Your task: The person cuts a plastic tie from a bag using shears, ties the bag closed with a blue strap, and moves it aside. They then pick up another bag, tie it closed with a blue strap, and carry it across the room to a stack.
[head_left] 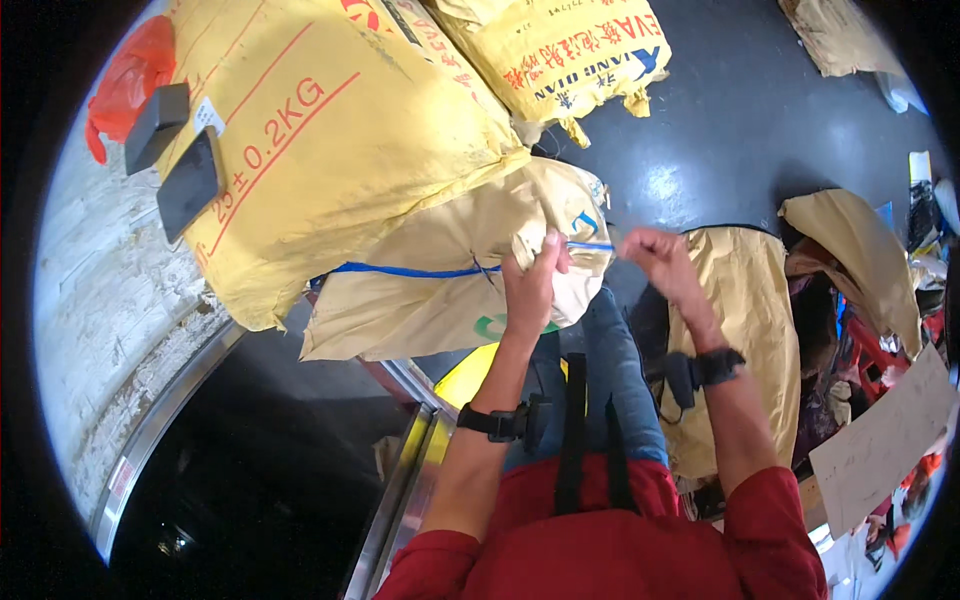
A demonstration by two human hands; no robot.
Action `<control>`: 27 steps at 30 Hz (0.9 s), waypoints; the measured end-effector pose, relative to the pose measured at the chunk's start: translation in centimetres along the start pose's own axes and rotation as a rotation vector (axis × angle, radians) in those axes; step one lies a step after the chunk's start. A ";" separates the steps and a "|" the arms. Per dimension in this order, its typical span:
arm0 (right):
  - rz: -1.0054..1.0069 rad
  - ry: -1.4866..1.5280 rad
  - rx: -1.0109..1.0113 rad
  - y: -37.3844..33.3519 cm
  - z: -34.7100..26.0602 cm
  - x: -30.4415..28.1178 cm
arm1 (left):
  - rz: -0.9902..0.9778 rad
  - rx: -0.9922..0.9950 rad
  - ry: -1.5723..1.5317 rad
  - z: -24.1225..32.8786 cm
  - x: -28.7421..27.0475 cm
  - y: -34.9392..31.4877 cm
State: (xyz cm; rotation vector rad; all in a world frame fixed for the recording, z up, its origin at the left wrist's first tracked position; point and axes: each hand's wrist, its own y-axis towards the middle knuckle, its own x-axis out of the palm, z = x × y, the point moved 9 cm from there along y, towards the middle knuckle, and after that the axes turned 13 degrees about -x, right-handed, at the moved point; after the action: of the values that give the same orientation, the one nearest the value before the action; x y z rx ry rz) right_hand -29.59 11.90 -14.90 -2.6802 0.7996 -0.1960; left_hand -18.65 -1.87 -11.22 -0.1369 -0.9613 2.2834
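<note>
Here, a corner of the tan paper sack [440, 290] is pinched by the left hand [530, 285], while the blue string [590, 245] is pulled taut rightward, clenched in the right hand [655, 255]. Farther left, a large yellow sack [330, 130] is stacked above.

Both forearms rise from the lower edge, sleeves pushed back to the elbows and a dark strap on each wrist. The left hand [530, 285] is closed in a fist, knuckles up. The right hand [655, 255] sits just beside it, fingers pinched together, wrist bent slightly inward.
</note>
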 end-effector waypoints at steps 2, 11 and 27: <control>0.100 0.139 -0.007 -4.2 1.7 2.2 | -0.016 -0.050 -0.116 -0.8 0.5 0.8; 0.089 -0.447 -0.264 -7.2 0.9 8.7 | -0.031 -0.031 0.340 -1.5 1.5 1.6; -0.468 -1.712 -0.776 1.4 -9.2 18.4 | -0.219 -0.137 0.234 2.1 -3.6 3.3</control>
State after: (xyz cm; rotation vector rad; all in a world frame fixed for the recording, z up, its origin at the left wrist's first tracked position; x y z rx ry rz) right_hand -16.98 -1.93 -6.15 -2.2207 -0.4082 2.2558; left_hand -18.21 -7.03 -12.39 -0.3331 -0.9587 1.9531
